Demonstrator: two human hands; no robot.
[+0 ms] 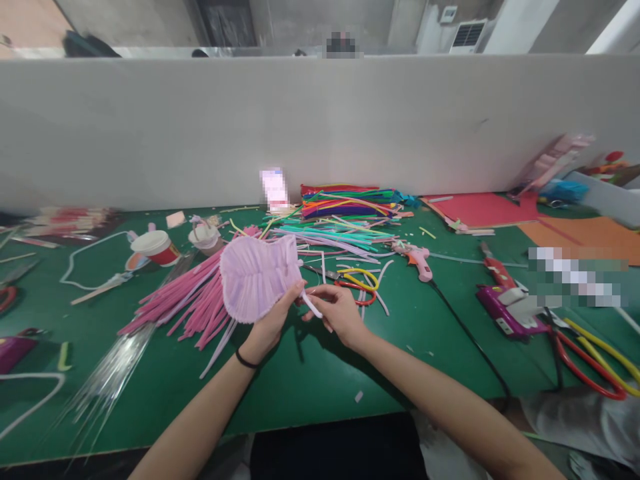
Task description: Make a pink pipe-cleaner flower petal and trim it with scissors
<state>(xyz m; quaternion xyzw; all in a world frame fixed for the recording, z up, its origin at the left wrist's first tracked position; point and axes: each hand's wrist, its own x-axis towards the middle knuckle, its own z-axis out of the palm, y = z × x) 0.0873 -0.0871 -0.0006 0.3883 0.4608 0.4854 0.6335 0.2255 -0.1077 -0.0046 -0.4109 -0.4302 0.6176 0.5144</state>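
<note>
In front of me, a lilac shell-shaped pipe-cleaner piece point(256, 283) with a ribbed middle and fuzzy rim is held up over the table. My left hand point(274, 323) is closed on its lower right edge, a dark band round the wrist. A loose lilac pipe cleaner point(314, 307) sticks out from that edge. Fingers of my right hand point(341, 312) pinch at this strand, partly hiding one another. Just behind the right hand lie scissors point(367, 280) with red and yellow handles. Pink pipe cleaners point(175, 303) fan out behind and left of the shell-shaped piece.
Bundles of coloured pipe cleaners point(350, 203) lie at the back against a pale partition point(320, 127). A pink glue gun point(419, 260) trails its black cord at right. A paper cup point(159, 248) and clear strips point(113, 360) are at left. Larger scissors point(595, 360) sit at the right edge.
</note>
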